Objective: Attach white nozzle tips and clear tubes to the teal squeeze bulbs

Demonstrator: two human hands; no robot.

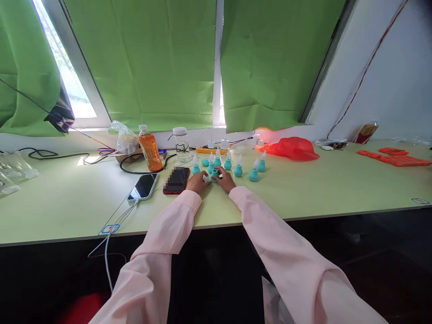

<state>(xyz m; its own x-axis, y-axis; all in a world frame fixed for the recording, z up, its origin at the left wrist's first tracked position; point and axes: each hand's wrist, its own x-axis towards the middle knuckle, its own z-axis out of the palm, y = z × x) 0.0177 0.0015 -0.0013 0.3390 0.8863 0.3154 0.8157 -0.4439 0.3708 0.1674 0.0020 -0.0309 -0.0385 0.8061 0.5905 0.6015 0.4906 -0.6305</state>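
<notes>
Close to the table's front edge, my right hand (225, 179) is closed on a teal squeeze bulb (214, 174) that has no tip and stands with its opening up. My left hand (198, 182) is pinched around a small white piece (206, 178) just left of that bulb. Its exact shape is partly hidden by my fingers. Around and behind both hands stand several teal bulbs with pale pointed tips, like nasal aspirators, among them one nasal aspirator (254, 173) at right and another (196, 166) at left. A low teal piece (205, 162) lies behind my left hand.
Left of my hands lie a dark red phone (176, 180) and a white-edged phone (143, 186) with cables over the edge. Behind stand an orange drink bottle (150, 149) and a clear jar (181, 145). A red plastic bag (290, 149) lies at the back right.
</notes>
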